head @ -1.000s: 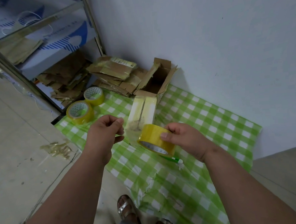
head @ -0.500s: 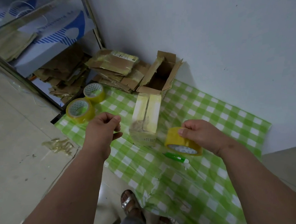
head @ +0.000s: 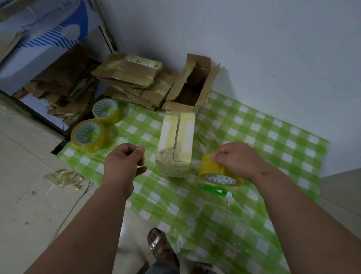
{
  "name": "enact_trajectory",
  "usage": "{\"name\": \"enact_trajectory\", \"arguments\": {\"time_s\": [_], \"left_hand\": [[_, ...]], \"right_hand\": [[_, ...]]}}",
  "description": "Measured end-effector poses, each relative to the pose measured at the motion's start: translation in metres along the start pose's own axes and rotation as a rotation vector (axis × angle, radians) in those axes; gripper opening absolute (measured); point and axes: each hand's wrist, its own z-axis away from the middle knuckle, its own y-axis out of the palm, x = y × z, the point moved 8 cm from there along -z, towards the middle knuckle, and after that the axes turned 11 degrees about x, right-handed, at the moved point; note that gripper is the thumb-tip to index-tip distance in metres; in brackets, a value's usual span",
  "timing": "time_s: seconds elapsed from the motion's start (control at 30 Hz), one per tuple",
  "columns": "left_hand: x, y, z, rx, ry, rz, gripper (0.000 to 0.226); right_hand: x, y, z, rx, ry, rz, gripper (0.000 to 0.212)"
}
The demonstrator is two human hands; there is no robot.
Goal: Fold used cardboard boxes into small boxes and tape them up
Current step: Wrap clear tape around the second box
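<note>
Head view looks down on both hands above a green checked sheet (head: 260,131) spread on the floor. Right hand (head: 239,160) grips a yellow tape roll (head: 218,172) from above, its fingers curled over the top rim; the roll is tilted and held low over the sheet. Left hand (head: 123,162) has its fingers curled in with the thumb against the forefinger, maybe pinching a tape end, but I cannot tell if anything is in it. Between the two hands, a little beyond them, lies a small taped box (head: 178,143), long and pale, flat on the sheet. Just under the right hand a green cutter (head: 215,190) lies on the sheet. Beyond the left hand two more tape rolls (head: 97,125) stand close together at the sheet's edge. Farther beyond the taped box, an open cardboard box (head: 193,86) stands against the wall, touching the far end of the taped box, with a pile of flattened cardboard (head: 133,80) beside it. Left of the left hand, crumpled tape scraps (head: 65,179) lie on the bare floor.
</note>
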Motion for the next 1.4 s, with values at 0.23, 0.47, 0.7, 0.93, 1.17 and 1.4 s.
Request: {"name": "enact_trajectory", "arguments": {"time_s": [0.23, 0.47, 0.7, 0.93, 1.17, 1.4], "left_hand": [[0.013, 0.003, -0.010, 0.007, -0.044, 0.014, 0.021], [0.032, 0.013, -0.011, -0.001, -0.124, -0.015, 0.021], [0.034, 0.019, -0.011, -0.035, -0.130, -0.074, 0.024], [0.021, 0.021, -0.015, -0.035, -0.061, -0.373, 0.039], [0.000, 0.028, -0.002, 0.021, 0.133, -0.494, 0.022], [0.005, 0.022, 0.008, 0.159, 0.189, -0.411, 0.025]], "right_hand": [[-0.007, 0.007, -0.008, 0.010, 0.066, 0.042, 0.034], [0.000, 0.028, -0.016, -0.035, 0.090, 0.102, 0.013], [0.017, 0.044, -0.024, -0.123, -0.069, 0.109, 0.027], [0.021, 0.043, -0.019, -0.137, -0.104, 0.064, 0.012], [0.021, 0.046, -0.016, -0.129, -0.180, 0.078, 0.009], [0.020, 0.045, -0.012, -0.151, -0.195, 0.177, 0.025]]}}
